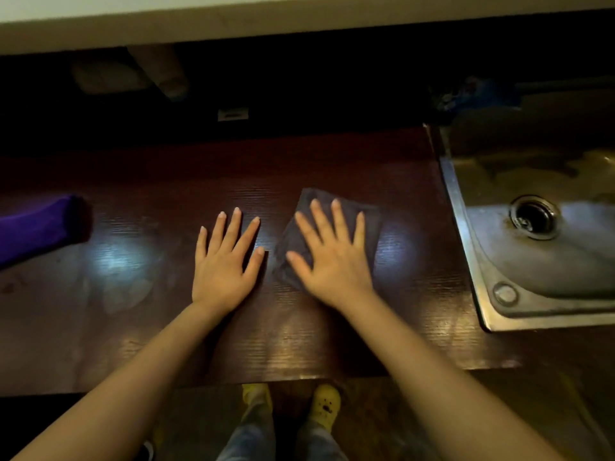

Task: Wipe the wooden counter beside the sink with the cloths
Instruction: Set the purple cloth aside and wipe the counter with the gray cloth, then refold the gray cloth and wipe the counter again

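The dark wooden counter [133, 311] runs left of the steel sink [472, 261]. A folded grey cloth [369, 224] lies on it near the middle. My right hand [332, 257] lies flat on this cloth with the fingers spread, pressing it onto the wood. My left hand [226, 261] rests flat on the bare counter just left of the cloth, fingers apart and nothing in it. A purple cloth [40, 227] lies at the far left of the counter, away from both hands.
The sink's drain [534, 216] is at the right, with a blue object [479, 94] behind the basin. Pale items [109, 76] sit in the dark at the back left. Below the counter's front edge are my yellow slippers [326, 404].
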`<state>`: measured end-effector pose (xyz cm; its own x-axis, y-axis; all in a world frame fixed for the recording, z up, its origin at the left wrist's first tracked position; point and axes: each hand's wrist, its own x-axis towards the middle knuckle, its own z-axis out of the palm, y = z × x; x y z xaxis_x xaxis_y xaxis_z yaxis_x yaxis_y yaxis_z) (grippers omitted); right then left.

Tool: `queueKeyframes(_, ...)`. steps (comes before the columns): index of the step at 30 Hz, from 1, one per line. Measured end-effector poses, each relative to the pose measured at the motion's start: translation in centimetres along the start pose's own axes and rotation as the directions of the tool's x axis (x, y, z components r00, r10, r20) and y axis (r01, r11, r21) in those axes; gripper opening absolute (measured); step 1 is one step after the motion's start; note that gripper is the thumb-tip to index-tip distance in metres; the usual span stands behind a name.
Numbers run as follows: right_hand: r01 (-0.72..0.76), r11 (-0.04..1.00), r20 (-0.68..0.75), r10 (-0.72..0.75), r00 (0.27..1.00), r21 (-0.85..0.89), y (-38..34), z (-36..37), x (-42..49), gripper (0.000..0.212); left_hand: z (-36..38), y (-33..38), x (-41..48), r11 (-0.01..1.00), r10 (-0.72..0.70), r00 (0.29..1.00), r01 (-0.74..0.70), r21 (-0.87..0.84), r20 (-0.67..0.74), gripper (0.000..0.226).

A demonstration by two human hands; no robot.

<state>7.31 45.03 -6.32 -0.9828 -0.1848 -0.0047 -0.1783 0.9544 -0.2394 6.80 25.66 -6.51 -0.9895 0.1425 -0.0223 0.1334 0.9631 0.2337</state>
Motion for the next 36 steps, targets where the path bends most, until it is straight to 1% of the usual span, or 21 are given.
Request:
queueKeyframes(2, 0.018, 1.0, 0.008, -0.018, 1.0, -0.004, -2.0, 0.3, -3.4, 0.068, -0.2, 0.0, 0.0, 1.0, -0.009, 1.0, 0.009, -0.029, -0.002, 0.058)
queueKeyframes(6, -0.003, 1.0, 0.089, 0.001, 0.996, 0.022, -5.2, 0.5, -8.8, 0.067, -0.5, -0.3, 0.2, 0.998, -0.011, 0.999, 0.013, -0.062, 0.039, 0.064)
queueKeyframes(9, -0.018, 0.999, 0.174, 0.013, 0.985, 0.028, -6.7, 0.2, -10.8, 0.067, -1.1, -0.4, 0.2, 0.995, 0.014, 0.995, -0.004, -0.098, 0.094, 0.064)
queueKeyframes(10, -0.019, 0.999, 0.179, 0.01, 0.984, 0.048, -7.0, -0.1, -11.0, 0.068, -1.4, -0.2, -0.1, 0.993, 0.032, 0.994, -0.02, -0.113, 0.107, 0.063)
queueKeyframes(11, -0.023, 0.994, 0.183, 0.003, 0.983, 0.105, -6.8, -0.6, -10.9, 0.069, -1.7, 0.2, -0.5, 0.989, 0.064, 0.993, -0.049, -0.138, 0.104, 0.061)
queueKeyframes(12, -0.044, 0.977, 0.172, 0.007, 0.985, 0.21, -6.4, -1.2, -10.7, 0.069, -1.9, 0.7, -1.1, 0.981, 0.103, 0.99, -0.085, -0.176, 0.098, 0.061)
queueKeyframes(14, -0.13, 0.888, 0.152, 0.068, 0.986, 0.441, -4.8, -2.9, -10.0, 0.063, -2.4, 2.1, -2.6, 0.953, 0.169, 0.98, -0.135, -0.271, 0.107, 0.062)
queueKeyframes(15, -0.152, 0.878, 0.088, 0.126, 0.988, 0.454, -3.7, -3.7, -9.7, 0.059, -2.5, 2.7, -3.4, 0.94, 0.183, 0.977, -0.14, -0.31, 0.113, 0.06)
queueKeyframes(16, -0.174, 0.905, 0.036, 0.174, 0.984, 0.388, -2.6, -4.3, -9.5, 0.055, -2.7, 3.2, -4.1, 0.931, 0.185, 0.976, -0.135, -0.34, 0.118, 0.056)
queueKeyframes(17, -0.196, 0.933, 0.018, 0.2, 0.98, 0.302, -1.7, -4.8, -9.5, 0.053, -2.9, 3.6, -4.5, 0.924, 0.177, 0.976, -0.122, -0.362, 0.124, 0.051)
queueKeyframes(19, -0.237, 0.954, 0.073, 0.227, 0.971, 0.185, -0.6, -5.2, -9.5, 0.052, -3.4, 4.2, -4.6, 0.913, 0.137, 0.98, -0.069, -0.403, 0.143, 0.045)
queueKeyframes(22, -0.228, 0.966, 0.1, 0.217, 0.971, 0.12, -0.4, -4.8, -9.8, 0.042, -4.5, 4.8, -3.9, 0.859, 0.089, 0.972, 0.035, -0.511, 0.216, 0.036)
queueKeyframes(24, -0.225, 0.959, 0.079, 0.214, 0.974, 0.173, -0.2, -4.9, -9.8, 0.033, -5.0, 5.0, -3.7, 0.854, 0.141, 0.959, 0.008, -0.521, 0.245, 0.027)
queueKeyframes(25, -0.213, 0.951, 0.063, 0.204, 0.977, 0.225, -0.1, -5.2, -9.8, 0.029, -5.2, 5.0, -3.7, 0.853, 0.167, 0.958, -0.022, -0.521, 0.232, 0.024)
queueKeyframes(27, -0.16, 0.922, 0.017, 0.164, 0.986, 0.352, 0.4, -6.0, -10.0, 0.025, -5.5, 4.8, -3.8, 0.843, 0.182, 0.969, -0.067, -0.534, 0.166, 0.027)
queueKeyframes(30, -0.099, 0.86, -0.014, 0.122, 0.992, 0.501, 0.7, -7.7, -10.1, 0.026, -6.2, 4.9, -4.1, 0.804, 0.184, 0.981, -0.117, -0.583, 0.056, 0.032)
queueKeyframes(32, -0.059, 0.848, -0.038, 0.092, 0.995, 0.527, 0.5, -8.5, -10.1, 0.026, -6.8, 5.4, -4.3, 0.785, 0.19, 0.982, -0.164, -0.597, -0.021, 0.028)
queueKeyframes(34, -0.005, 0.869, -0.07, 0.046, 0.996, 0.495, 0.7, -9.0, -10.2, 0.025, -7.4, 5.9, -4.5, 0.768, 0.197, 0.977, -0.202, -0.608, -0.076, 0.022)
queueKeyframes(36, 0.071, 0.878, -0.097, -0.028, 0.995, 0.473, 1.0, -9.5, -10.5, 0.023, -8.3, 6.3, -4.8, 0.753, 0.243, 0.964, -0.256, -0.607, -0.106, 0.019)
